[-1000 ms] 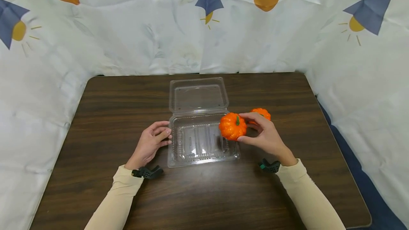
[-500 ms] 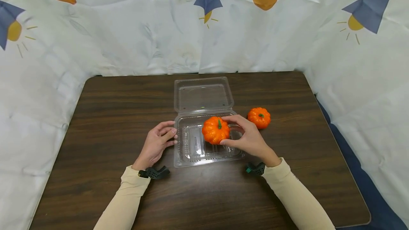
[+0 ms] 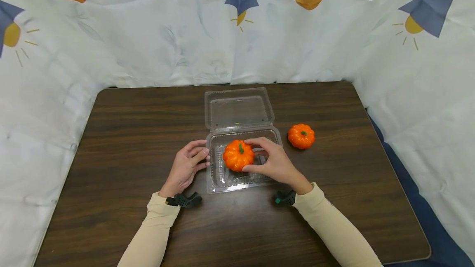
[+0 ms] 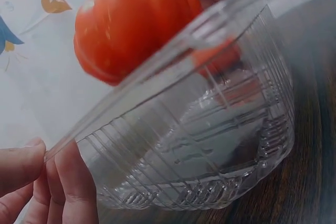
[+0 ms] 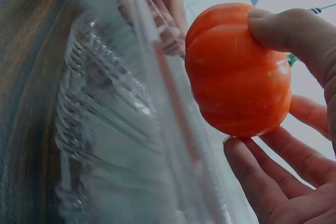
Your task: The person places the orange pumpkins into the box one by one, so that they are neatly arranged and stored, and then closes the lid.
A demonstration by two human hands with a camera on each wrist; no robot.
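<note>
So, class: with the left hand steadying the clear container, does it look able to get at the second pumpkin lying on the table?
Probably not easily. The left hand rests at the container's left edge, while the second pumpkin lies beyond its right side. The container, the held pumpkin and the right hand lie between them.

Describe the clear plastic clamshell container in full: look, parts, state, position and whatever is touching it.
The clamshell container is clear, thin ribbed plastic, lying open on the dark wooden table. Its hinged lid lies flat on the far side of the tray. The left hand touches the tray's left rim. The right hand holds an orange pumpkin over the tray's left part, above the rim; whether the pumpkin touches the tray is unclear.
</note>
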